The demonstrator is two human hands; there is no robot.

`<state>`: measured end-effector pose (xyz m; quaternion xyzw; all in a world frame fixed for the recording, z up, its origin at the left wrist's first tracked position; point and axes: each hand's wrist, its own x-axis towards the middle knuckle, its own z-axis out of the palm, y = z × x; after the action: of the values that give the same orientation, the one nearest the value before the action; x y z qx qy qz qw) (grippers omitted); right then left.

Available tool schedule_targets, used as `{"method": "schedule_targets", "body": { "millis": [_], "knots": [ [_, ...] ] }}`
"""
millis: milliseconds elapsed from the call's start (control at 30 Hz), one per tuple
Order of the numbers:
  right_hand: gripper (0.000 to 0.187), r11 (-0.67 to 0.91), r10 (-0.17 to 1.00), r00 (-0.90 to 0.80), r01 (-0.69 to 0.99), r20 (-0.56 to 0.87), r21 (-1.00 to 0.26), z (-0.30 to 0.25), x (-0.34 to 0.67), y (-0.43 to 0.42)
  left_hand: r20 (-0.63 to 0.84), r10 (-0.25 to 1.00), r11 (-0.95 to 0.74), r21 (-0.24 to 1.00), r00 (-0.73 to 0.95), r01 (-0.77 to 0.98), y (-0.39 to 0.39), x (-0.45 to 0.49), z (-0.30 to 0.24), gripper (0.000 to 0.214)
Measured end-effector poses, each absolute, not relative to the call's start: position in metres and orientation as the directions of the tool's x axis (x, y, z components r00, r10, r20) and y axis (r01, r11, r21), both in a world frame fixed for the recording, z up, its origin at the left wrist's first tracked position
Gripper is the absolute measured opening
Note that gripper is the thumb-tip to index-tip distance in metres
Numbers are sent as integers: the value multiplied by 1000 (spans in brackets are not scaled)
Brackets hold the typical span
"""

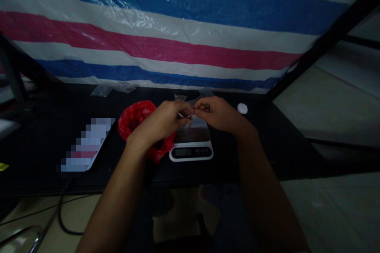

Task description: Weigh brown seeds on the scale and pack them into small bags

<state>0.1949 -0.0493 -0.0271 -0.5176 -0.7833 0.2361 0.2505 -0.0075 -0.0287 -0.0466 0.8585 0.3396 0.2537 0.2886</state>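
Over a white kitchen scale (191, 153) with a dark display and a metal plate, my two hands meet at the fingertips. My left hand (170, 120) is closed in a pinch. My right hand (218, 114) pinches at the same spot from the other side. Between them hangs what looks like a small clear plastic bag (186, 125), its contents too dim to make out. Left of the scale, partly under my left wrist, stands an open red plastic bag (124, 116); its inside is dark. Just behind my hands lies a small clear bag with brownish contents (180, 97).
Flat clear bags (102, 90) lie at the back left of the black table (252, 154), and another clear bag (206, 92) is behind my right hand. A round white object (242, 108) sits on the right. A blurred-out phone-like slab (89, 144) lies left. A striped tarp (178, 47) hangs behind.
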Motion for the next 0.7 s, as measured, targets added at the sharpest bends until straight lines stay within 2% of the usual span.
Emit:
{"method": "schedule_targets", "body": {
  "millis": [333, 700],
  "knots": [
    [21, 346, 933, -334, 732, 134, -587, -23, 193, -51, 281, 678, -658, 644, 679, 390, -30, -9, -45, 16],
    [22, 346, 932, -337, 723, 131, -598, -25, 194, -50, 262, 707, -615, 687, 657, 388, -36, -11, -40, 25]
  ]
}}
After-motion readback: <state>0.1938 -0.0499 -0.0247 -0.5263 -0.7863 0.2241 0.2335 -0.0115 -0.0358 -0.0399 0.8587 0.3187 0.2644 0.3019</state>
